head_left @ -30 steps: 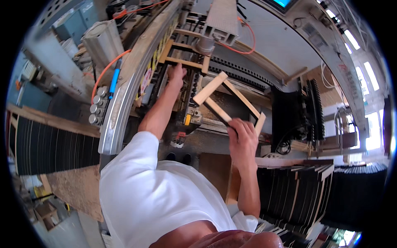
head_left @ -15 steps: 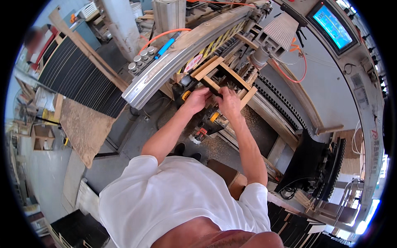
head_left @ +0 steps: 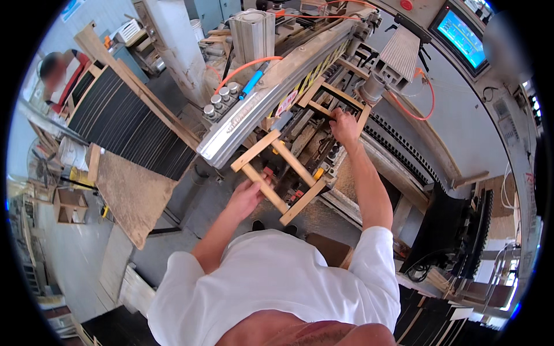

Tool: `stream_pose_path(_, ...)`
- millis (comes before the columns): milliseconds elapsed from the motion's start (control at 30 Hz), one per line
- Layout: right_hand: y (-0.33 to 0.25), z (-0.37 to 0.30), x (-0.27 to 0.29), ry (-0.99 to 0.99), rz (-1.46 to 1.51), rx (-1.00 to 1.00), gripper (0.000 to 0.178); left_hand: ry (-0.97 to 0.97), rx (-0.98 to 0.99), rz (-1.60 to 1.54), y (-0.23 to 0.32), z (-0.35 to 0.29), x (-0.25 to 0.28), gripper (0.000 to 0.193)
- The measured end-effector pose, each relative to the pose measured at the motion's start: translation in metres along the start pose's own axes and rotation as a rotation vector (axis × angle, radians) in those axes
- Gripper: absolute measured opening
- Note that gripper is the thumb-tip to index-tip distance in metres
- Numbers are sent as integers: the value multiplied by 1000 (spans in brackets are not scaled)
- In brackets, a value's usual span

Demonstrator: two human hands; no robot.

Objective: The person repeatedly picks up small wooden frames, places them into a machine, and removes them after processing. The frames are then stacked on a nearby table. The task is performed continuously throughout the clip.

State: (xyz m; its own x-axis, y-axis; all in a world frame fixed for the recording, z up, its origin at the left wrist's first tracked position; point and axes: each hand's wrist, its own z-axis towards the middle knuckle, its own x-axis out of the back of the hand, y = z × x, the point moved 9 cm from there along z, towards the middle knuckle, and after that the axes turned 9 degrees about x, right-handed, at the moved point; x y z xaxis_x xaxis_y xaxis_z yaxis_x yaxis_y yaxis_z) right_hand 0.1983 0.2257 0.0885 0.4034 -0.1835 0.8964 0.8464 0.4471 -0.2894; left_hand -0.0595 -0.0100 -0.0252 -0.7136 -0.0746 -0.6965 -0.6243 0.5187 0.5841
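My left hand point(head_left: 247, 196) grips a small rectangular wooden frame point(head_left: 281, 176) by one of its long rails and holds it tilted in the air, below the machine's metal beam point(head_left: 271, 98). My right hand point(head_left: 345, 126) reaches further in and rests on a second wooden frame point(head_left: 336, 100) that lies in the machine bed, fingers closed on its near rail. Both frames are pale wood with dark inner edges.
An orange hose point(head_left: 254, 62) runs over the beam, with a screen point(head_left: 461, 37) at the upper right. A stack of dark panels point(head_left: 124, 124) leans at the left, near another person point(head_left: 57, 72). Black stacked pieces point(head_left: 456, 230) stand at the right. A sawdust-covered board point(head_left: 133, 193) lies on the floor.
Both hands were together on one frame at the machine. Now my left hand has pulled a frame out and down toward me, while my right hand has moved onto the frame in the machine.
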Motion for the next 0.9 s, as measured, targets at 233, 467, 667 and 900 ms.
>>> stream_pose_path(233, 11, 44, -28, -129, -399, 54, 24, 80, 41, 65, 11, -61, 61, 35)
stream_pose_path(467, 26, 92, -35, -248, -740, 99, 29, 218, -45, -33, 20, -75, 110, 32)
stream_pose_path(667, 63, 128, -37, -312, -845, 85, 26, 332, -120, -95, 14, -75, 122, 30)
stream_pose_path(900, 100, 164, -33, -201, -635, 112, 11, 444, -136, -165, -5, -63, 125, 26)
